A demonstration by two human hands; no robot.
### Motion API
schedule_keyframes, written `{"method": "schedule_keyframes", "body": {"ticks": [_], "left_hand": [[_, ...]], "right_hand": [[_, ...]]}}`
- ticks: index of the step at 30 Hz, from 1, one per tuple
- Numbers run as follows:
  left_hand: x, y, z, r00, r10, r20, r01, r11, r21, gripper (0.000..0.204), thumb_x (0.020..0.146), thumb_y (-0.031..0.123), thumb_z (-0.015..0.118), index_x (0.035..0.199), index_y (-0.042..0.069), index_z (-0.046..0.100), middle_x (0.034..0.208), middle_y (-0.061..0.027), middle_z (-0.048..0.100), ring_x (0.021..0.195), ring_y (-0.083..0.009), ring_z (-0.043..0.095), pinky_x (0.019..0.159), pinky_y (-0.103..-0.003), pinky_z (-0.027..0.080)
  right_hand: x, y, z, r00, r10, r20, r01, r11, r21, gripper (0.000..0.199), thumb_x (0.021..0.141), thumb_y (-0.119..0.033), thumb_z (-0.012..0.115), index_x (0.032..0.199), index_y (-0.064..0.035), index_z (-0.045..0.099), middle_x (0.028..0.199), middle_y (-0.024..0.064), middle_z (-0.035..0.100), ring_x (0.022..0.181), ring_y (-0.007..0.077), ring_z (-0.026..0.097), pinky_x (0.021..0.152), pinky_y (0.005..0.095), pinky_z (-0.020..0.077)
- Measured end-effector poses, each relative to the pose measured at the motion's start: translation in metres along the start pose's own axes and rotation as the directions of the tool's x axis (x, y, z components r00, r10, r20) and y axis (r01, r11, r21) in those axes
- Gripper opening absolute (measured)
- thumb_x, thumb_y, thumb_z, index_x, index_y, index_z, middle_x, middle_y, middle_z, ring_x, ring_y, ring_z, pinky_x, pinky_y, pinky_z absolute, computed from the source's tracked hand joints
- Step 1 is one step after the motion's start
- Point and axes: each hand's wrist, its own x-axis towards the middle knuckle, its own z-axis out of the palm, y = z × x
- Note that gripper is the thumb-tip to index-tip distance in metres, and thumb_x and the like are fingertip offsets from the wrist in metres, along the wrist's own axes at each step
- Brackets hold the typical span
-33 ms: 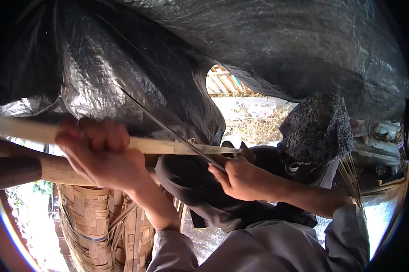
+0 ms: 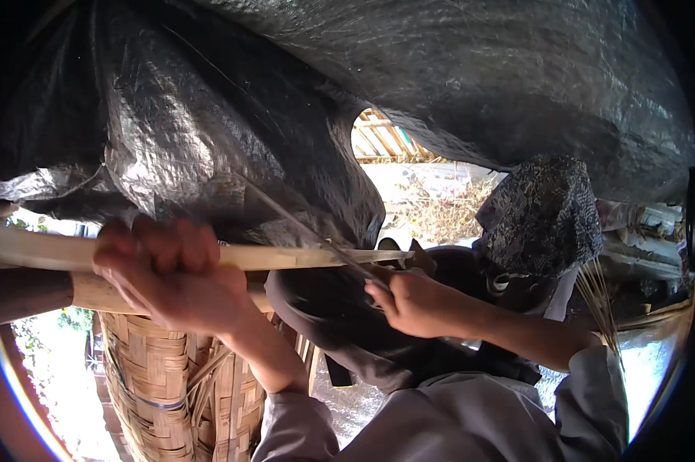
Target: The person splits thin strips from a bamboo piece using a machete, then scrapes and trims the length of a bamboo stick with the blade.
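Note:
My left hand (image 2: 170, 281) is closed around a long, pale bamboo strip (image 2: 286, 258), its fingers blurred. The strip runs from the left rim across the middle, tapering to a thin end above my right wrist. My right hand (image 2: 417, 304) grips a long, narrow-bladed knife (image 2: 289, 219), its handle mostly hidden by the fingers. The blade slants up and left, crossing the strip just left of my right hand; I cannot tell if its edge is cutting in. Below the strip are dark trousers (image 2: 324, 316).
A woven bamboo basket (image 2: 147, 369) stands at lower left, under a thick wooden pole (image 2: 105, 295). Dark plastic sheeting (image 2: 478, 69) hangs low overhead and at left. At right are a dark patterned cloth (image 2: 544, 219) and a bundle of thin splints (image 2: 600, 304).
The knife's blade has swung a little right and its tip sits lower. The strip's thin end has shifted slightly right, and its left part is lower with my left hand.

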Motion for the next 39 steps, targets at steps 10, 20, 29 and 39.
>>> {"method": "schedule_keyframes", "body": {"ticks": [10,20,29,39], "left_hand": [[-0.049,0.058,-0.038,0.946,0.078,0.314,0.037,0.938,-0.345,0.031,0.096,0.031,0.021,0.078,0.011,0.036,0.054,0.0045,0.022,0.038,-0.0037,0.016,0.033,-0.019,0.020],[-0.077,0.079,-0.050,0.974,0.074,0.214,-0.018,0.967,-0.253,0.030,0.096,0.029,0.022,0.078,0.009,0.036,0.057,0.0043,0.024,0.040,-0.0044,0.016,0.036,-0.018,0.019],[-0.042,0.056,-0.073,0.963,0.071,0.261,-0.024,0.984,-0.177,0.030,0.096,0.029,0.021,0.086,0.007,0.039,0.061,0.0037,0.026,0.040,-0.0046,0.019,0.034,-0.020,0.021],[0.015,-0.036,0.029,0.974,-0.148,0.169,0.182,0.961,-0.209,0.031,0.093,0.036,0.038,0.082,0.006,0.042,0.051,0.0046,0.024,0.038,-0.0033,0.017,0.034,-0.021,0.012]], "right_hand": [[-0.010,-0.061,-0.014,0.941,0.085,0.326,-0.122,0.988,0.094,0.024,0.084,-0.014,0.049,0.066,0.0024,0.053,0.055,0.0206,0.054,0.050,0.0349,0.057,0.046,0.0418,0.0463],[-0.084,0.035,0.037,0.964,0.246,0.097,-0.236,0.966,-0.107,0.026,0.086,-0.021,0.048,0.079,0.0025,0.057,0.053,0.0197,0.054,0.048,0.0379,0.055,0.045,0.0417,0.0461],[-0.034,0.005,0.028,0.930,0.201,0.307,-0.261,0.951,0.166,0.021,0.089,-0.021,0.043,0.094,-0.0011,0.050,0.056,0.0201,0.053,0.056,0.0386,0.056,0.051,0.0419,0.0437],[0.040,-0.038,-0.055,0.880,0.252,0.402,-0.404,0.842,0.357,0.045,0.093,-0.031,0.037,0.059,-0.0014,0.038,0.040,0.0061,0.043,0.029,0.0138,0.043,0.030,0.0280,0.0331]]}}
